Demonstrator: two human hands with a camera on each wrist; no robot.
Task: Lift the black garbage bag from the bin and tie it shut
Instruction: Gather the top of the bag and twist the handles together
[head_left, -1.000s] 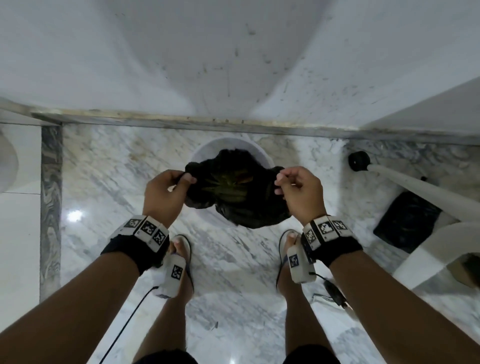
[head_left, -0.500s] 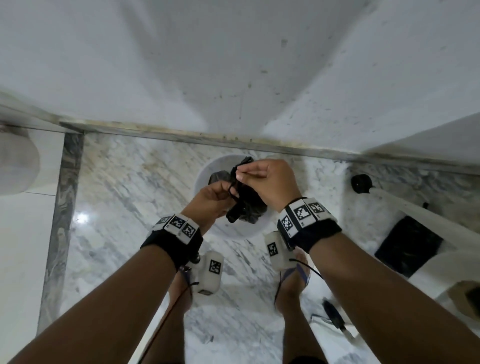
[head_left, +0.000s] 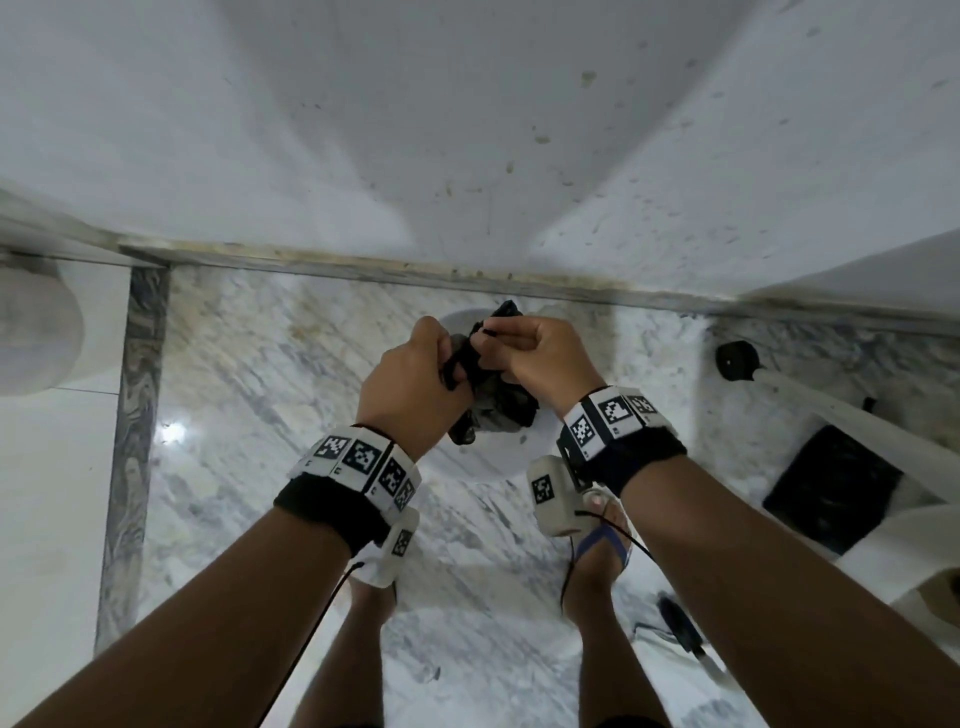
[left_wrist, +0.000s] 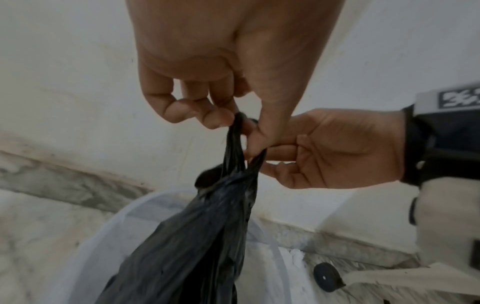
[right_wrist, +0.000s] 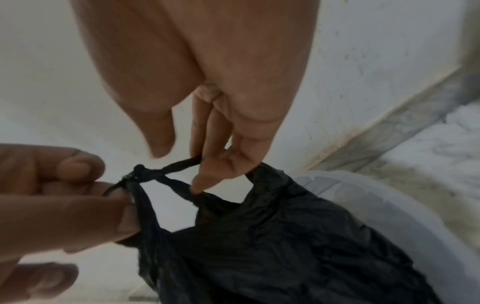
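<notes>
Marble floor (head_left: 249, 395) under two feet | left hand (head_left: 410, 384) pinches one twisted black handle | right hand (head_left: 545, 358) pinches the other handle (right_wrist: 179, 164), both crossed | black garbage bag (left_wrist: 197, 242) hangs just above white bin (head_left: 488, 457) | white wall (head_left: 467, 130) behind.

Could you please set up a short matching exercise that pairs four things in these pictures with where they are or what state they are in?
Things:
1. black garbage bag
2. white bin
3. left hand
4. right hand

States:
A. stands on the marble floor, under the bag
B. pinches a twisted handle strand from the right
C. hangs between both hands
D. grips the handles from the left

Pairs: 1-C, 2-A, 3-D, 4-B
</notes>
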